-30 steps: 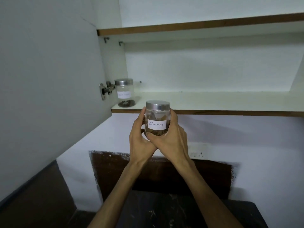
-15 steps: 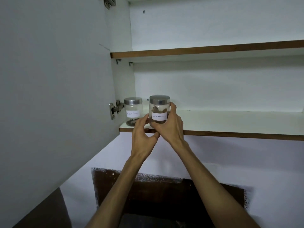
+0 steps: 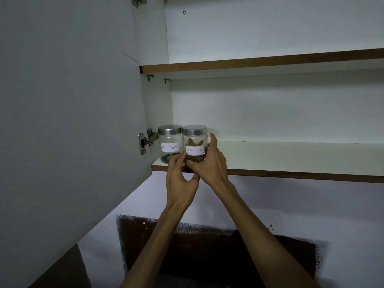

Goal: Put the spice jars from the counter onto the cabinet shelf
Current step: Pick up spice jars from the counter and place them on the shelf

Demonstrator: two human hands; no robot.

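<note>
Clearly both hands pinch the clear metal-lidded cinnamon jar [image 3: 195, 144]: right hand [image 3: 209, 165] around it, left hand [image 3: 180, 177] at its base. It stands near the white cabinet shelf [image 3: 291, 156]'s front left corner, touching the black pepper jar [image 3: 170, 143]; a clumsy release might tip either off.

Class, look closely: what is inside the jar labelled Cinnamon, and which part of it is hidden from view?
Inside the Cinnamon jar, brown bark-like pieces show above its label. The label and both hands, the left hand and right hand, cover the lower contents and base.

My arms are bare — no sleeves down to where they leave view. My left hand [image 3: 180, 179] and right hand [image 3: 212, 169] are bare too — slender fingers.
</note>
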